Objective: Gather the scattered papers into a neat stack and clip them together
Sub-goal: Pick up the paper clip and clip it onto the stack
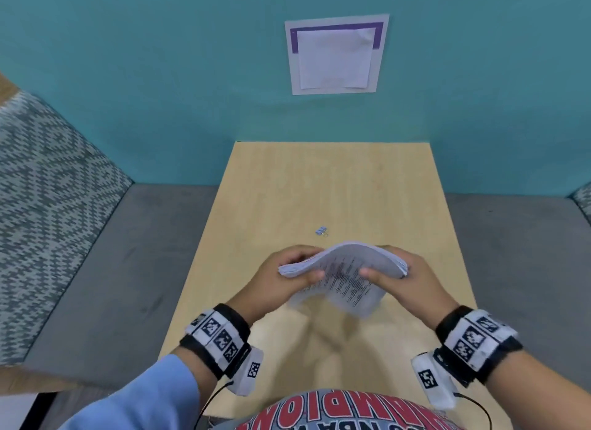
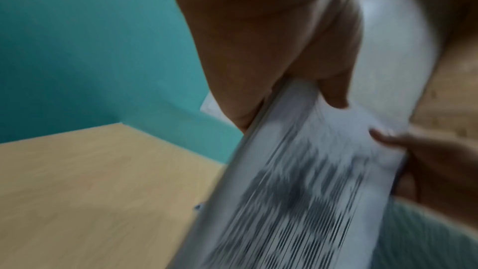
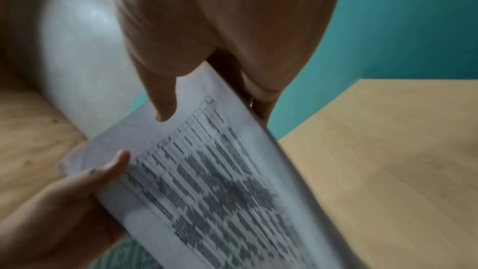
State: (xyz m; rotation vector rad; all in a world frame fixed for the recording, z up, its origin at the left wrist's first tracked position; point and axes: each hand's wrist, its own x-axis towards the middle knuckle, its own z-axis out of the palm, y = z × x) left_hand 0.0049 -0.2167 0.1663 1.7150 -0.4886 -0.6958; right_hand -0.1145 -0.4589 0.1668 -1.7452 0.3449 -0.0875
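Note:
A stack of printed papers [image 1: 343, 277] is held above the wooden table [image 1: 287, 189], bowed upward in the middle. My left hand [image 1: 287, 274] grips its left edge, thumb on the printed face. My right hand [image 1: 395, 274] grips the right edge the same way. In the left wrist view the stack [image 2: 297, 191] runs down from my left hand [image 2: 297, 73], with the other hand's fingers at its far edge. In the right wrist view my right hand [image 3: 212, 81] pinches the stack [image 3: 207, 181]. A small pale blue binder clip [image 1: 321, 231] lies on the table just beyond the papers.
A teal wall [image 1: 160, 77] rises behind the table with a paper sheet [image 1: 335, 55] pinned on it. Grey cushioned seating [image 1: 112, 269] flanks the table on both sides, with a patterned cushion [image 1: 48, 189] at left.

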